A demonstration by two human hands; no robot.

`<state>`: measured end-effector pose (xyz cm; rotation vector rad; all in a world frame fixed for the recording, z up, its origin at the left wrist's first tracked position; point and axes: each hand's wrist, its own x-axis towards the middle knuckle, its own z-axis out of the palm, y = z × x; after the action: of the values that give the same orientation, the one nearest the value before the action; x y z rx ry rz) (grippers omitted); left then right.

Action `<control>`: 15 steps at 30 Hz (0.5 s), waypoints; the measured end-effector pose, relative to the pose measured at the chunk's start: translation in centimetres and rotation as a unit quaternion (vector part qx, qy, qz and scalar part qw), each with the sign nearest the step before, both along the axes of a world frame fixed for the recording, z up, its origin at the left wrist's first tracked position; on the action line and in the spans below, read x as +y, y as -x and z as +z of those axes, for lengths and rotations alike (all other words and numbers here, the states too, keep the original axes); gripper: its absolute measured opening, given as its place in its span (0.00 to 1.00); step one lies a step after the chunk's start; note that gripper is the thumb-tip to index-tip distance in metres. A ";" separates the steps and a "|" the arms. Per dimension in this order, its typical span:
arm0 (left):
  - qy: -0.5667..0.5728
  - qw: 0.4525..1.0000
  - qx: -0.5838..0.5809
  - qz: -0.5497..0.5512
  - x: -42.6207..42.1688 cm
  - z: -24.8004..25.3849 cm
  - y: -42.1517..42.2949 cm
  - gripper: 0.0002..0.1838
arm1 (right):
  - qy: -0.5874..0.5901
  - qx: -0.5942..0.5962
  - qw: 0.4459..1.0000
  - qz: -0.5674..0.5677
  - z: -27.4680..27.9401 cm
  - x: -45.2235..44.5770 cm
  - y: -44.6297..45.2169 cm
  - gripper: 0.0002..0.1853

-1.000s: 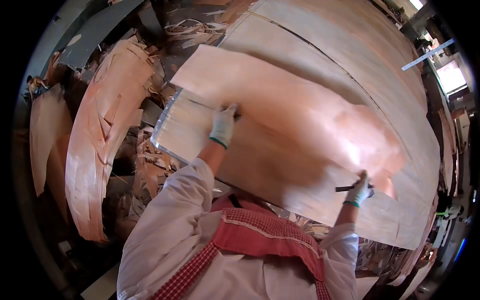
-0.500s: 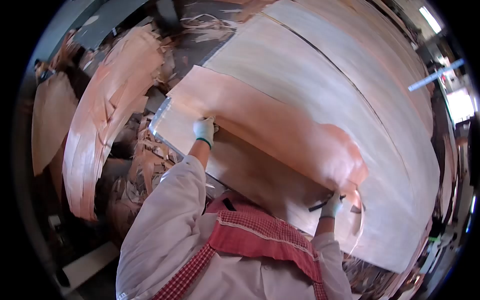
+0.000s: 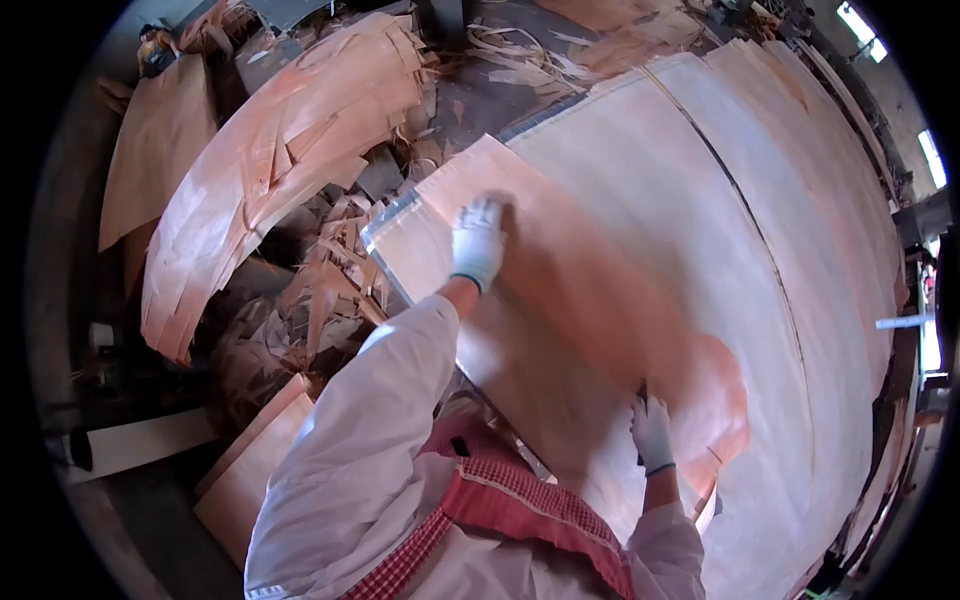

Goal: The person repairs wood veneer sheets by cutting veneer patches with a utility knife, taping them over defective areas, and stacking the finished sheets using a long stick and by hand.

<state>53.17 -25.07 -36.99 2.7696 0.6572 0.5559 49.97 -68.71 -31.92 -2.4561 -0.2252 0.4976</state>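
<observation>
The left hand (image 3: 480, 240) is spread open, palm down, and it presses on the pink strip (image 3: 560, 240) close to its left end. The right hand (image 3: 652, 432) is closed around a dark tool (image 3: 642, 392), near the right part of this strip; how the fingers are placed under it, one cannot tell.

The strip is thin and smooth, like wood veneer, and it lies across the pale sheet (image 3: 640, 165). Its left end is cut straight, while its right end is rounded and wavy, with a narrow piece bent near the right forearm.

The pale sheet has a faint grain and a grey edge (image 3: 393, 217) at the left corner. Beyond the strip it spreads wide, crossed by a long dark seam (image 3: 745, 200). The near edge runs close to the red apron (image 3: 540, 505).

To the left, torn scraps (image 3: 325, 285) lie in a rough heap, between the pale sheet and a curved veneer stack (image 3: 285, 165).
</observation>
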 end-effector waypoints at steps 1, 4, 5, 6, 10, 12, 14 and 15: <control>-0.037 0.999 -0.011 0.026 3.3 -0.6 -0.9 0.24 | 0.085 -0.124 0.988 0.048 -2.0 -0.6 -0.6 0.14; 0.007 0.999 -0.034 0.002 10.5 -1.7 -1.3 0.21 | 0.183 -0.138 0.969 0.095 0.8 5.7 -2.8 0.14; 0.033 0.998 -0.051 -0.012 11.4 -2.1 -1.3 0.18 | 0.188 -0.088 0.974 0.091 2.2 10.5 -4.1 0.15; 0.041 0.997 -0.060 -0.014 11.7 -2.3 -1.3 0.18 | 0.195 -0.136 0.962 0.136 2.3 15.3 -5.1 0.14; 0.082 0.995 -0.052 0.002 11.7 -2.4 -0.9 0.22 | 0.173 -0.197 0.930 0.256 -1.1 34.2 -8.4 0.10; 0.099 0.994 -0.043 0.035 11.6 -2.5 -1.1 0.26 | 0.126 -0.173 0.945 0.247 -2.2 42.1 -9.4 0.10; 0.118 0.993 -0.009 0.029 11.9 -1.7 -1.3 0.28 | 0.110 -0.105 0.964 0.220 -2.7 47.5 -10.7 0.11; 0.105 0.994 -0.009 0.018 12.1 -2.1 -1.4 0.28 | 0.102 -0.111 0.964 0.219 -3.6 48.9 -11.3 0.11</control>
<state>54.54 -13.02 -39.12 2.5595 0.7188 0.4868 61.31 -19.80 -35.56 -2.6678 -0.8638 0.4429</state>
